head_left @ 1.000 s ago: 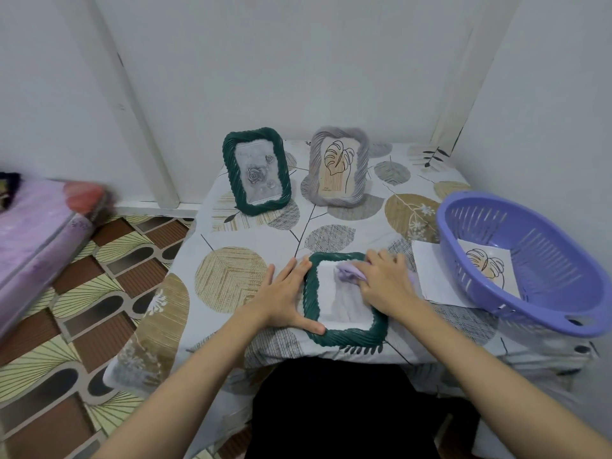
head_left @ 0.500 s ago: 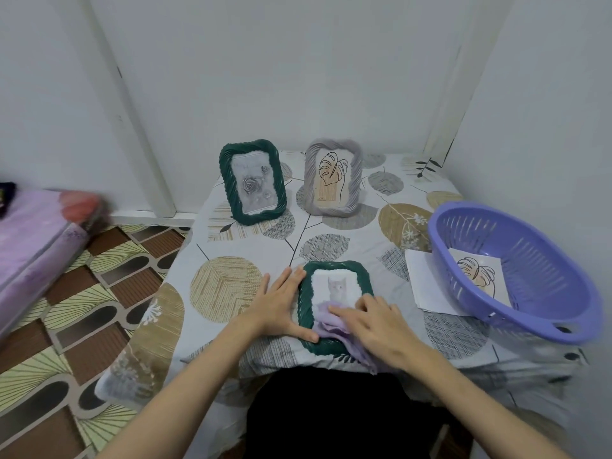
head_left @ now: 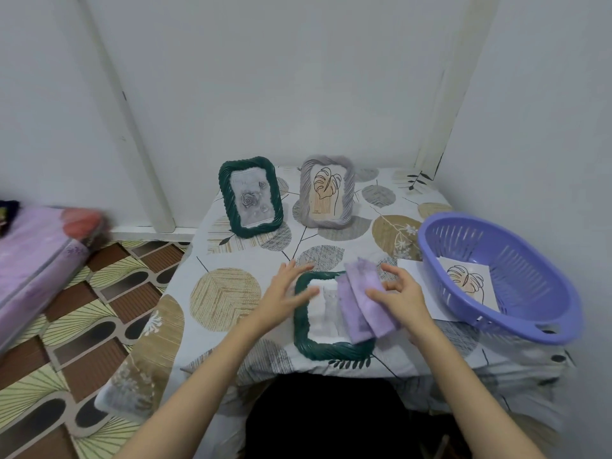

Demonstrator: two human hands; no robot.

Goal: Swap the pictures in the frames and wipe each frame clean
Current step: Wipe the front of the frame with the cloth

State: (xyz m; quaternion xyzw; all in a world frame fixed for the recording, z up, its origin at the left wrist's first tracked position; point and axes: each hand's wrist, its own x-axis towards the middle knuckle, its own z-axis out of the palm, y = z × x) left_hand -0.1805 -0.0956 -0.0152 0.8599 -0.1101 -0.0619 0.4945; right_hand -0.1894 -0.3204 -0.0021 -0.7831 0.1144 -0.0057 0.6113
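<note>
Holding a folded purple cloth (head_left: 366, 304) in my right hand (head_left: 402, 298), I have it over the green frame (head_left: 306, 332) lying flat at the table's (head_left: 212, 342) front edge — my left hand (head_left: 286, 293), fingers spread and gripping nothing, hovers at the frame's left side.

Single head-worn wide-angle view, looking forward and down from above the near edge of the table (head_left: 231, 256), facing the wall corner, close range, both forearms entering from the bottom edge, floor at left, basket (head_left: 516, 313) at right, no second view.
</note>
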